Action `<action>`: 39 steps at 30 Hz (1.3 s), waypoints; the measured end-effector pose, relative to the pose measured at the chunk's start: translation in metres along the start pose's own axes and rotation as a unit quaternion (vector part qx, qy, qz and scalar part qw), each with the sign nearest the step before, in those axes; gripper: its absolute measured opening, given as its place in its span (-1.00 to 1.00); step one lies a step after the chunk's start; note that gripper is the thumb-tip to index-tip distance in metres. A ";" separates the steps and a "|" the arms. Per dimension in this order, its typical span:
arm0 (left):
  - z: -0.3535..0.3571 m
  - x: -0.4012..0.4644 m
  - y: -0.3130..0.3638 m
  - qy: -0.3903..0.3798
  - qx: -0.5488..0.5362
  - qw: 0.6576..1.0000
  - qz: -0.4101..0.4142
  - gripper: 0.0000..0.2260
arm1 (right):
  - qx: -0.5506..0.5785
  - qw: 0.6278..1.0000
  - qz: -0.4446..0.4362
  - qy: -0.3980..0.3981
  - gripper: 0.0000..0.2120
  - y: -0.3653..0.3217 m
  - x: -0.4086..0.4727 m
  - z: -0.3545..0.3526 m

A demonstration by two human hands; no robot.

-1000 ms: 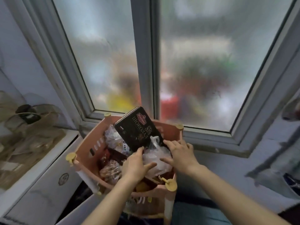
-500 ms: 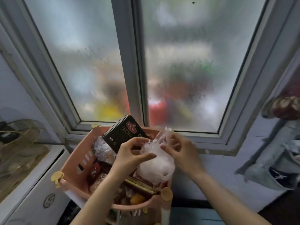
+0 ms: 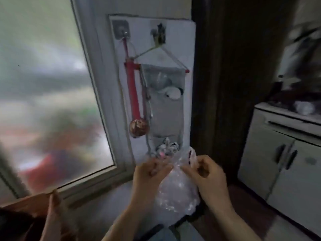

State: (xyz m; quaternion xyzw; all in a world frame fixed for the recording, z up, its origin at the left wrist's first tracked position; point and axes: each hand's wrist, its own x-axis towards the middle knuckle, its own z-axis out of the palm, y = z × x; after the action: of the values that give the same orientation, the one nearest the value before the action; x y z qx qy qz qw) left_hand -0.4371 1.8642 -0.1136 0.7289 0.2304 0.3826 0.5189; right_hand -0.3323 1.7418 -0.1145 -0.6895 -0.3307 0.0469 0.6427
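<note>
A clear plastic bag (image 3: 177, 192) with pale contents hangs in the air between both hands. My left hand (image 3: 149, 174) pinches the bag's gathered top from the left. My right hand (image 3: 208, 173) pinches the same top from the right, fingers curled. The picture is blurred by motion. The pink basket's corner (image 3: 34, 202) shows at the bottom left, apart from the bag.
A frosted window (image 3: 45, 94) fills the left. On the wall ahead hang a grey fabric pocket organiser (image 3: 165, 105) and a red-handled utensil (image 3: 134, 101). A dark door frame (image 3: 217, 84) stands to the right, with a white cabinet (image 3: 284, 162) beyond it.
Both hands have lifted the plastic bag out of the pink basket and carried it to the right. The view has swung right from the window to the wall and cabinet.
</note>
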 end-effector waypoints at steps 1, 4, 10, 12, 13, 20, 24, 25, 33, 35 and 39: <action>0.038 -0.005 0.007 -0.025 -0.011 1.000 0.000 -0.80 | 0.001 0.999 0.011 0.030 -0.81 0.006 -0.004 -0.038; 0.149 -0.031 0.028 -0.098 -0.046 0.994 0.004 -0.87 | 0.031 0.995 0.036 0.087 -0.77 0.021 -0.024 -0.148; 0.339 -0.112 0.072 -0.169 -0.144 0.973 -0.056 -0.90 | -0.008 0.982 0.138 0.132 -0.48 0.058 -0.081 -0.347; 0.389 -0.135 0.088 -0.185 -0.159 0.968 -0.063 -0.89 | -0.023 0.976 0.133 0.174 -0.63 0.062 -0.104 -0.401; 0.412 -0.146 0.096 -0.200 -0.162 0.964 -0.061 -0.88 | -0.026 0.972 0.120 0.200 -0.73 0.063 -0.116 -0.427; 0.561 -0.203 0.149 -0.307 -0.157 0.939 0.007 -0.76 | -0.013 0.902 0.080 0.424 -0.91 0.061 -0.184 -0.586; 0.652 -0.231 0.167 -0.399 -0.143 0.905 0.023 -0.77 | -0.016 0.854 0.094 0.511 -0.90 0.068 -0.220 -0.656; 0.675 -0.239 0.169 -0.425 -0.142 0.894 0.016 -0.80 | -0.029 0.843 0.097 0.528 -0.90 0.072 -0.227 -0.674; 0.837 -0.276 0.233 -0.553 -0.190 0.757 0.291 -0.67 | -0.132 0.801 0.153 0.564 -0.83 0.108 -0.230 -0.825; 0.883 -0.292 0.253 -0.646 -0.088 0.643 0.401 -0.52 | -0.158 0.800 0.163 0.555 -0.83 0.113 -0.217 -0.861; 0.982 -0.323 0.272 -0.724 0.000 0.564 0.396 -0.59 | -0.212 0.761 0.152 0.595 -0.89 0.114 -0.212 -0.930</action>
State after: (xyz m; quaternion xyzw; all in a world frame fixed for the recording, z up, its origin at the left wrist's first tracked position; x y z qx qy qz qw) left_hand 0.1341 0.9613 -0.1290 0.7798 -0.5342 -0.1068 0.3084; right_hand 0.0035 0.8422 -0.1377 -0.7386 0.2254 -0.3470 0.5322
